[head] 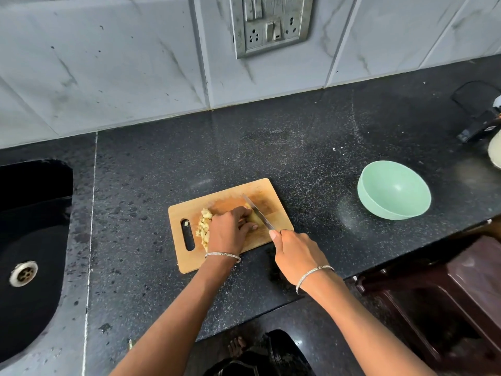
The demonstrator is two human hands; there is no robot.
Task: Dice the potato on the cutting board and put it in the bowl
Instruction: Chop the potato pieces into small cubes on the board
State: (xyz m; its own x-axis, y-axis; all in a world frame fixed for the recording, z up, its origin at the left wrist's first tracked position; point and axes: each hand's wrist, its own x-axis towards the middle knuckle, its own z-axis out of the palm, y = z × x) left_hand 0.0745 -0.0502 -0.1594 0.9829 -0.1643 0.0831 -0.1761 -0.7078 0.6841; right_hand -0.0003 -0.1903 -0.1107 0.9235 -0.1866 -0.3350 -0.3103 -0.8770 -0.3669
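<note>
A wooden cutting board (238, 194) lies on the black counter. My left hand (227, 232) presses down on the uncut piece of potato (254, 217), which shows only a little past the fingers. A pile of pale diced potato (204, 226) lies to the left of that hand, near the board's handle slot. My right hand (296, 256) grips the handle of a knife (257, 211), whose blade rests across the potato just right of my left fingertips. The mint green bowl (394, 189) stands empty on the counter to the right of the board.
A black sink (29, 240) with a metal drain is set into the counter at the left. Dark objects (477, 123) sit at the far right by the wall. A dark brown plastic stool (447, 294) stands below the counter's front edge at right.
</note>
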